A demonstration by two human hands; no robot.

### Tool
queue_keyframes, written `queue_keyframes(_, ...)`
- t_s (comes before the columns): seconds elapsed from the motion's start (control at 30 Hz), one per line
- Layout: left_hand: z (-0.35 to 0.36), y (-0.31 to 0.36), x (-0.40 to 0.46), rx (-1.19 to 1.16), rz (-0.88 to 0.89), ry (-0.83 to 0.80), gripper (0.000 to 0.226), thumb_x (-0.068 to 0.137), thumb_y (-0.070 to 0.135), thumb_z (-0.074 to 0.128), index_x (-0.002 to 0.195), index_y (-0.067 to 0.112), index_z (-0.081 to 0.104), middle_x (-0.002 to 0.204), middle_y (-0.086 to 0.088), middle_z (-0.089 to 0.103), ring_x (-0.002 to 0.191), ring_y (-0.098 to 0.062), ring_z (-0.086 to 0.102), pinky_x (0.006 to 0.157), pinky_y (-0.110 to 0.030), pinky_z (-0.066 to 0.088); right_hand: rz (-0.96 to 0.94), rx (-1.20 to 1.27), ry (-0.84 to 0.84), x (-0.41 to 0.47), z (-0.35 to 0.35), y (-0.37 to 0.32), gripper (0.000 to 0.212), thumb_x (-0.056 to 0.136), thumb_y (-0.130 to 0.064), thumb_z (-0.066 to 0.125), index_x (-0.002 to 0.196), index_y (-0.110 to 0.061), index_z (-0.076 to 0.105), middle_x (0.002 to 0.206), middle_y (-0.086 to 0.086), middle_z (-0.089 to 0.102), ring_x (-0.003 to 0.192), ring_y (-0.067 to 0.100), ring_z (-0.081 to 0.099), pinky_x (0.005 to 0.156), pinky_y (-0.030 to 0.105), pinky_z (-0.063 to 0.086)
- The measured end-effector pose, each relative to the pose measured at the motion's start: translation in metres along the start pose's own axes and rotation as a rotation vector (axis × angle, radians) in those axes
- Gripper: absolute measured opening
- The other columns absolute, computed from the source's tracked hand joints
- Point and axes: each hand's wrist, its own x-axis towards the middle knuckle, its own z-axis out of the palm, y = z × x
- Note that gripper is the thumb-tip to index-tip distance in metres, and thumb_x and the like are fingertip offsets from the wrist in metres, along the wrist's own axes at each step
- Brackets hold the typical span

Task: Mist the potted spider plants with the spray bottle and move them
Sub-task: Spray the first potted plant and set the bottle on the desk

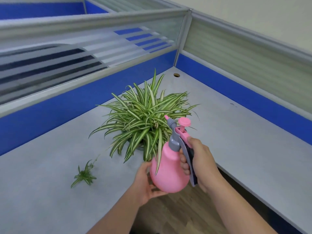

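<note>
A potted spider plant [143,119] with striped green-and-white leaves stands in the corner of the grey desk [50,166]; its pot is almost hidden under the leaves. A runner leads to a small plantlet [83,176] lying on the desk to the left. In front of the plant I hold a pink spray bottle [168,171] with a grey nozzle pointing up-left at the leaves. My right hand [199,159] grips its handle, thumb on the pink lever. My left hand [146,181] cups the bottle's underside.
Blue and frosted-glass partitions [101,85] wall the desk at the back and right. A round cable hole [176,75] sits in the far corner. The desk's inner edge curves around me, with wooden floor [168,213] below.
</note>
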Motion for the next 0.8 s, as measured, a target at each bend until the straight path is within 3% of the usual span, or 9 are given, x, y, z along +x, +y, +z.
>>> queue_keyframes(0.2, 0.004, 0.007, 0.001, 0.007, -0.011, 0.037, 0.044, 0.096, 0.046, 0.051, 0.116, 0.011, 0.068, 0.120, -0.021, 0.069, 0.109, -0.043, 0.068, 0.081, -0.058, 0.063, 0.053, 0.039, -0.052, 0.024, 0.004, -0.008, 0.049, 0.102, -0.042, 0.041, 0.071, -0.008, 0.060, 0.053, 0.007, 0.054, 0.046, 0.022, 0.045, 0.047, 0.032, 0.036)
queue_keyframes(0.37, 0.006, 0.006, 0.007, 0.013, -0.049, 0.059, 0.046, 0.096, 0.049, 0.052, 0.116, 0.010, 0.068, 0.118, -0.021, 0.068, 0.108, -0.043, 0.068, 0.093, -0.065, 0.058, 0.097, 0.051, -0.084, 0.038, 0.004, -0.006, 0.050, 0.102, -0.045, 0.043, 0.073, -0.008, 0.060, 0.053, 0.006, 0.054, 0.045, 0.021, 0.045, 0.047, 0.031, 0.037)
queue_keyframes(0.8, 0.012, 0.012, 0.013, -0.023, -0.060, 0.088, 0.049, 0.100, 0.053, 0.047, 0.121, 0.012, 0.065, 0.122, -0.019, 0.068, 0.107, -0.044, 0.069, 0.084, -0.062, 0.062, 0.129, 0.043, -0.124, 0.060, 0.005, -0.008, 0.052, 0.102, -0.045, 0.046, 0.073, -0.006, 0.062, 0.053, 0.005, 0.056, 0.044, 0.020, 0.046, 0.047, 0.032, 0.039)
